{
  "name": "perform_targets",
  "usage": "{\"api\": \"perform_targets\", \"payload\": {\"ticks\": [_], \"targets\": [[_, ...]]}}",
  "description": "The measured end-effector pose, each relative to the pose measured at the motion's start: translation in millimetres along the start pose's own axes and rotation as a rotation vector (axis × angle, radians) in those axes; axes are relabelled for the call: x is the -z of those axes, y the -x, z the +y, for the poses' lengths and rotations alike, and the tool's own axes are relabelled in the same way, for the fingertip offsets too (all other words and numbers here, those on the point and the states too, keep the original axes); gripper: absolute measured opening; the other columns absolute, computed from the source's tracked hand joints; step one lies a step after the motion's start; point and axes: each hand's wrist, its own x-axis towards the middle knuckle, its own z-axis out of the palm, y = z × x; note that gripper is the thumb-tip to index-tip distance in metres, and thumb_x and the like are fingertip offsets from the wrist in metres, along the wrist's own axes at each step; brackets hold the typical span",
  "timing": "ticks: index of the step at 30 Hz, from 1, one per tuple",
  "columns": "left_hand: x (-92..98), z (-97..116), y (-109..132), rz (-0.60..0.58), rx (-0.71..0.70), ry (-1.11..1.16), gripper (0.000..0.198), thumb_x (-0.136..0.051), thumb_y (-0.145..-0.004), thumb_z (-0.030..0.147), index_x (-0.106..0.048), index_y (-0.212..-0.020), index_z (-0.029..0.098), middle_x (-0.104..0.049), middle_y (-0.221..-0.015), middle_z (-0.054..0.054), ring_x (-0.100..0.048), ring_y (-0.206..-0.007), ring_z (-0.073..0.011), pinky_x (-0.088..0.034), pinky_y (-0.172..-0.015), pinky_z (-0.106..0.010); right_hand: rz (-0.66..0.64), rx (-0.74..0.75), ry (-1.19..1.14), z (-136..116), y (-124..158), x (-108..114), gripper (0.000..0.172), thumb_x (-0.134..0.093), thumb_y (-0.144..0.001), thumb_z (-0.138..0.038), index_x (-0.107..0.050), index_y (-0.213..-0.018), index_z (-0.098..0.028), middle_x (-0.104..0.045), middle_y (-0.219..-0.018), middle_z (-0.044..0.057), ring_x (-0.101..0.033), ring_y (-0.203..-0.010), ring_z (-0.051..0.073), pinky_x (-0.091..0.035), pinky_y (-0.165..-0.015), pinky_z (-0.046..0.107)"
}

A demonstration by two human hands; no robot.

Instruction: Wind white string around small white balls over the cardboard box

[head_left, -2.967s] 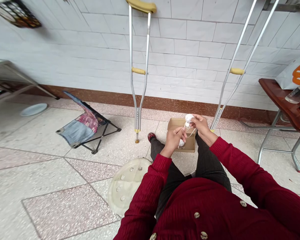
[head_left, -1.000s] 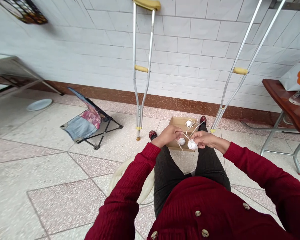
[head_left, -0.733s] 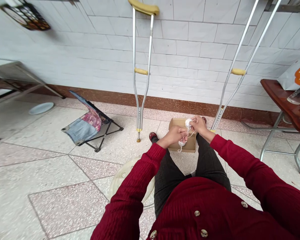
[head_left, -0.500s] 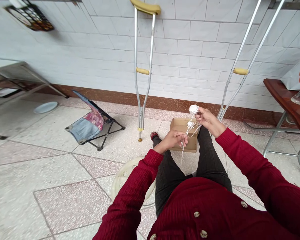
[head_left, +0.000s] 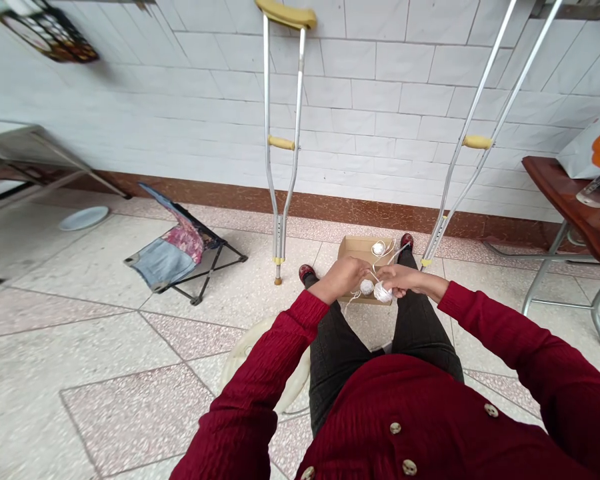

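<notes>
My right hand (head_left: 405, 279) is closed around a small ball of white yarn (head_left: 383, 292). Close beside it, my left hand (head_left: 347, 275) pinches a strand of the same yarn, with a loose frayed tail (head_left: 351, 302) dangling below. A second white ball (head_left: 367, 287) shows just under my left fingers; whether it hangs or lies in the box I cannot tell. Beneath both hands an open cardboard box (head_left: 351, 247) sits on the floor between my feet. A third white ball (head_left: 379, 248) is at the box's far right, with strands looping from it toward my hands.
Two crutches lean on the tiled wall, one ahead (head_left: 281, 143) and another at right (head_left: 477, 142). A folding chair (head_left: 167, 257) stands left, a pale round stool (head_left: 245, 347) by my left leg. At right is a brown table (head_left: 570, 200) with a bag.
My right hand has come down and toward me with its yarn ball, now close beside my left hand. The left hand has turned over the box, and more yarn balls show.
</notes>
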Motion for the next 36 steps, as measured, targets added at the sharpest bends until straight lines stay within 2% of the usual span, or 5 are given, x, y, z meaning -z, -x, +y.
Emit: {"api": "perform_targets", "payload": {"ticks": [9, 15, 21, 29, 36], "targets": [[-10.0, 8, 3, -0.19, 0.25, 0.538, 0.034, -0.048, -0.088, 0.032, -0.061, -0.061, 0.015, -0.065, -0.06, -0.004, -0.059, -0.049, -0.0126, -0.043, -0.052, -0.022, 0.821, 0.341, 0.359, -24, -34, 30, 0.011, -0.064, -0.067, -0.018, -0.065, -0.078, -0.018, -0.063, -0.065, 0.001, -0.057, -0.063, 0.015, -0.039, -0.058, 0.024], [-16.0, 7, 11, -0.235, 0.213, 0.727, 0.032, -0.053, -0.087, 0.041, -0.064, -0.076, 0.013, -0.069, -0.07, -0.006, -0.062, -0.057, -0.0121, -0.045, -0.053, -0.021, 0.448, 0.252, -0.674, -51, -24, 38, 0.011, -0.066, -0.068, -0.019, -0.056, -0.07, -0.016, -0.056, -0.056, -0.002, -0.041, -0.04, 0.005, -0.027, -0.038, 0.018], [-15.4, -14, 5, -0.18, 0.159, 0.535, 0.032, -0.049, -0.089, 0.034, -0.066, -0.075, 0.012, -0.067, -0.07, -0.004, -0.059, -0.06, -0.0117, -0.045, -0.058, -0.022, -0.027, 0.161, -0.647, -51, 25, 4, 0.024, -0.072, -0.066, -0.023, -0.059, -0.084, -0.015, -0.059, -0.057, -0.002, -0.04, -0.037, 0.003, -0.021, -0.034, 0.015], [-3.3, -3, -8, -0.159, 0.02, 0.043, 0.024, -0.054, -0.081, 0.017, -0.061, -0.058, 0.014, -0.059, -0.055, 0.002, -0.048, -0.052, -0.0089, -0.034, -0.056, -0.021, 0.222, -0.082, -0.286, 24, 5, -23, 0.019, -0.066, -0.063, -0.01, -0.057, -0.078, -0.016, -0.053, -0.04, -0.005, -0.042, -0.027, 0.009, -0.024, -0.028, 0.016], [-22.4, 8, 5, -0.292, 0.234, 0.621, 0.032, -0.053, -0.088, 0.038, -0.067, -0.076, 0.012, -0.068, -0.068, -0.005, -0.062, -0.061, -0.0134, -0.045, -0.055, -0.022, 0.53, 0.097, -0.432, -21, -36, 20, 0.013, -0.059, -0.077, -0.015, -0.05, -0.068, -0.017, -0.051, -0.042, -0.005, -0.042, -0.032, 0.005, -0.029, -0.032, 0.014]]}}
